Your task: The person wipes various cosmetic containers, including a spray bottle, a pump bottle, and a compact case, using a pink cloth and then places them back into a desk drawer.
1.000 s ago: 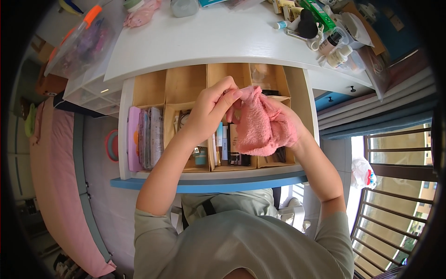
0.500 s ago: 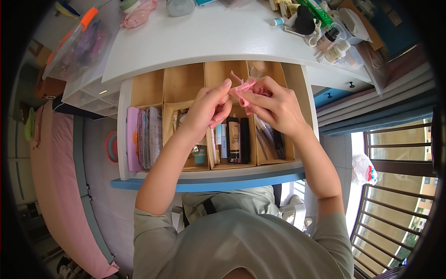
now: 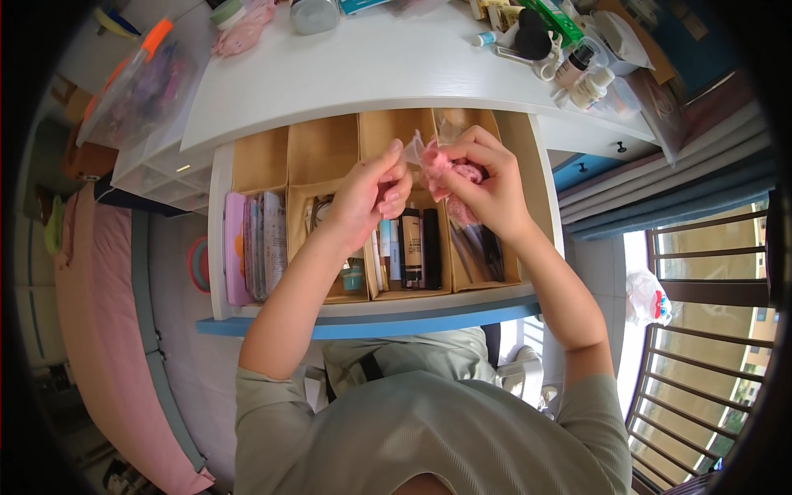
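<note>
Above the open drawer [image 3: 218, 239], my right hand [image 3: 495, 177] pinches a crumpled pink fabric piece [image 3: 437, 161], its folds spilling below the fingers. To its left is my left hand [image 3: 375, 194], with its fingers curled and the thumb pressed toward the forefinger. A thin, pale, see-through strip shows between the thumb tip and the pink fabric; whether the left hand grips it is unclear. Beneath the hands, brown cardboard dividers [image 3: 326, 148] split the drawer. A dark-capped makeup tube [image 3: 412, 247] stands in a front compartment, beside a black slim case [image 3: 431, 247].
Flat packets and a lilac case [image 3: 238, 247] fill the drawer's front left. On the white desktop [image 3: 355, 66], cosmetic bottles [image 3: 592, 88] crowd the far right and a jar [image 3: 314, 15] stands at the back. A clear bin with an orange handle [image 3: 157, 37] sits at left.
My hands have drawn slightly apart. The pink fabric has shifted right with my right hand and shows more of its bunched folds; the left thumb no longer touches its main bulk.
</note>
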`<state>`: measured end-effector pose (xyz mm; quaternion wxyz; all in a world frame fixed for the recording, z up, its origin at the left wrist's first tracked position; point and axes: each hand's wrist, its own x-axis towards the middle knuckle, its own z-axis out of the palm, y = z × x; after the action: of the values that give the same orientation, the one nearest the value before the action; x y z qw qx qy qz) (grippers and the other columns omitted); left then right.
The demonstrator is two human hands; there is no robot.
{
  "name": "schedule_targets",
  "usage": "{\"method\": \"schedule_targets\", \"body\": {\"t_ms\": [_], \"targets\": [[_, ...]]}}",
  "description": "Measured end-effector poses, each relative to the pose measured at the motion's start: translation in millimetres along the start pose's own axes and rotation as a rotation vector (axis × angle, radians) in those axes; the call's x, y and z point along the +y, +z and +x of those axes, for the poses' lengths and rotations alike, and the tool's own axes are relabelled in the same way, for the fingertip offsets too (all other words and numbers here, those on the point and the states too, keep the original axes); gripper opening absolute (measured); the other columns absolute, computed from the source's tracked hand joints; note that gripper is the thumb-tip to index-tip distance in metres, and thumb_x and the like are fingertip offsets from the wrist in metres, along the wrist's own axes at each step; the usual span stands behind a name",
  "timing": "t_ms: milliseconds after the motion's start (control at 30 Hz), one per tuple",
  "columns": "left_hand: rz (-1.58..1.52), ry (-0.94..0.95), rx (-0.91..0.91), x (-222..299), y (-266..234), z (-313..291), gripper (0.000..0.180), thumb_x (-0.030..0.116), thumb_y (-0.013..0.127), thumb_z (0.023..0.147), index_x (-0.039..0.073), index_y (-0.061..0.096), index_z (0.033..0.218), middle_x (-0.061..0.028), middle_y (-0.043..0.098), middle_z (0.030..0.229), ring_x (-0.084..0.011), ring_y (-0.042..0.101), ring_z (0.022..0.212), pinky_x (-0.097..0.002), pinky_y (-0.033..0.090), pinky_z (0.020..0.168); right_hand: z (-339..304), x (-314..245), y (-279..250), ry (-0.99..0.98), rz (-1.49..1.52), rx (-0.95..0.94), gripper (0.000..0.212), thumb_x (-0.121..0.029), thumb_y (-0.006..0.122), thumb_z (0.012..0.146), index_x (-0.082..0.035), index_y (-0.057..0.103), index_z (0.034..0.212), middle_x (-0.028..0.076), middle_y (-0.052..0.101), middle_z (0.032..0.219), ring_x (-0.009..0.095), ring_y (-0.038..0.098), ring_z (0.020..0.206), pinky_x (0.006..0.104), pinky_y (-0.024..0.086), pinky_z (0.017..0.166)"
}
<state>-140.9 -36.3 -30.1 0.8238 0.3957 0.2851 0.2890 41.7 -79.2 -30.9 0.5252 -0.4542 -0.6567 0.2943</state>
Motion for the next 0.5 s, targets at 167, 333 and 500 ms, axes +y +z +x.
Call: {"method": "schedule_targets", "body": {"t_ms": [167, 333, 500], "targets": [[0.055, 0.088, 0.085, 4.4, -2.5, 0.0, 0.035, 0.037, 0.038, 0.095, 0.014, 0.033, 0.07, 0.0025, 0.036, 0.059, -0.0069, 0.032, 0.048, -0.0216, 0.029, 0.047, 8.0, 0.2, -8.0, 0.193, 0.252, 0.137, 0.019, -0.014, 0.063, 0.084, 0.002, 0.063, 0.094, 0.003, 0.058, 0.083, 0.007, 0.055, 0.07, 0.0197, 0.044, 0.066], [0.286, 0.083, 0.08, -1.0, 7.3, 0.3, 0.029, 0.035, 0.037, 0.095, 0.011, 0.044, 0.08, 0.0025, 0.038, 0.06, -0.0082, 0.038, 0.051, -0.0232, 0.035, 0.051, 10.5, 2.0, -28.3, 0.481, 0.429, 0.08, 0.021, -0.015, 0.059, 0.087, 0.003, 0.062, 0.099, 0.005, 0.062, 0.09, 0.008, 0.057, 0.079, 0.0212, 0.045, 0.072], [0.371, 0.096, 0.087, -9.5, 7.5, 5.9, 0.027, 0.03, 0.04, 0.095, 0.007, 0.05, 0.084, 0.0021, 0.042, 0.061, -0.0063, 0.039, 0.051, -0.0213, 0.035, 0.049, 10.1, 0.8, -21.6, 0.306, 0.321, -0.067, 0.022, -0.012, 0.066, 0.081, 0.006, 0.064, 0.093, 0.005, 0.061, 0.079, 0.008, 0.058, 0.07, 0.0204, 0.046, 0.064]]}}
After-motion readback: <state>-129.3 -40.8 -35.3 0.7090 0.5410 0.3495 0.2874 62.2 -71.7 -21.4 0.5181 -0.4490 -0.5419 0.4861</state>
